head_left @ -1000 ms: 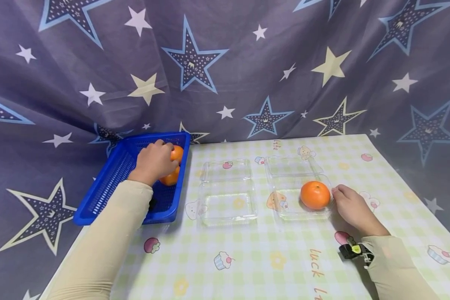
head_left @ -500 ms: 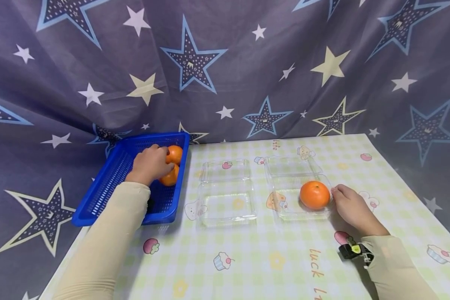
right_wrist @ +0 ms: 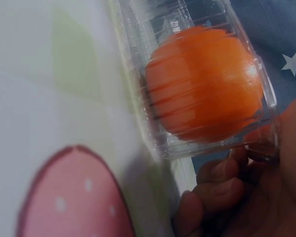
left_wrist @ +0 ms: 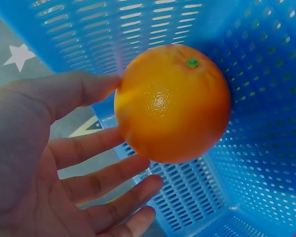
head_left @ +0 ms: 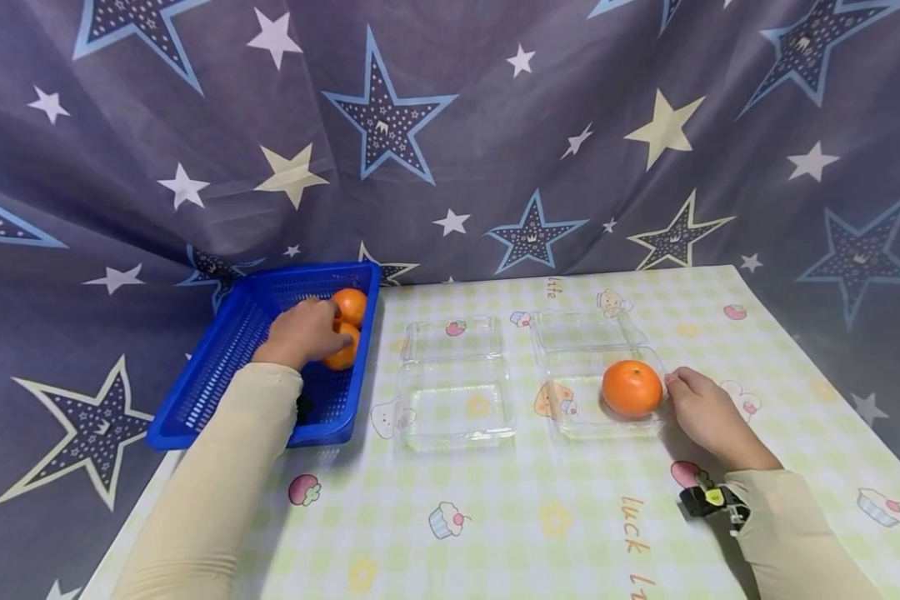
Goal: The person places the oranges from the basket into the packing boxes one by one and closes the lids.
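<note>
Tablecloth (head_left: 525, 500), left grip (head_left: 300, 333) against orange (left_wrist: 172, 108)

Both sleeves (head_left: 213, 483) were plain beige and lightly creased; at the right cuff (head_left: 756, 485) sat a small black device (head_left: 694, 502) with a yellow-green patch (head_left: 713, 497).

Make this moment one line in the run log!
left hand: touching orange in blue basket; right hand: pinching edge of right box; right box: holds one orange; left box: open
</note>
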Demonstrator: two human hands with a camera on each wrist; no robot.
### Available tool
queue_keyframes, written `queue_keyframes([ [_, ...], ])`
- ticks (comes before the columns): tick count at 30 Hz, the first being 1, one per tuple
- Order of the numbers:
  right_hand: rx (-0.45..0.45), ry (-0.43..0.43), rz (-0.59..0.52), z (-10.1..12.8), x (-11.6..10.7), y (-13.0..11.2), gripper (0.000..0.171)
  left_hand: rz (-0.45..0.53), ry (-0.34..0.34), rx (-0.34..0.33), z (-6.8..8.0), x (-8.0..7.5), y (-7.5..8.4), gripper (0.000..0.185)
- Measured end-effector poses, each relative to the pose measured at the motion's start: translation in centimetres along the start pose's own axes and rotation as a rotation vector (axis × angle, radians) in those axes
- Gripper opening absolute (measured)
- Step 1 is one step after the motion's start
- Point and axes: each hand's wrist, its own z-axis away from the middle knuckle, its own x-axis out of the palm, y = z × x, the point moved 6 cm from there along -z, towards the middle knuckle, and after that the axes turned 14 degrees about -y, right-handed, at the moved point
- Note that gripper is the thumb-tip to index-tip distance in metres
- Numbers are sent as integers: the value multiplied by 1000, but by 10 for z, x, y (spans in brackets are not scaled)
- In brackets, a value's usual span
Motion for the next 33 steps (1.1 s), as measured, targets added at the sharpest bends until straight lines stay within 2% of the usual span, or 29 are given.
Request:
queue_keyframes([
  [9,13,-5,4,-1,1,0,42,-15,-34,16,-5,5,0,45],
  [18,20,-12,-1,0,2,1,41,10,-63,28,-5,10,1,59],
  [33,9,-19,0,2,3,2,43,6,-135,-28,1,17,-3,69],
])
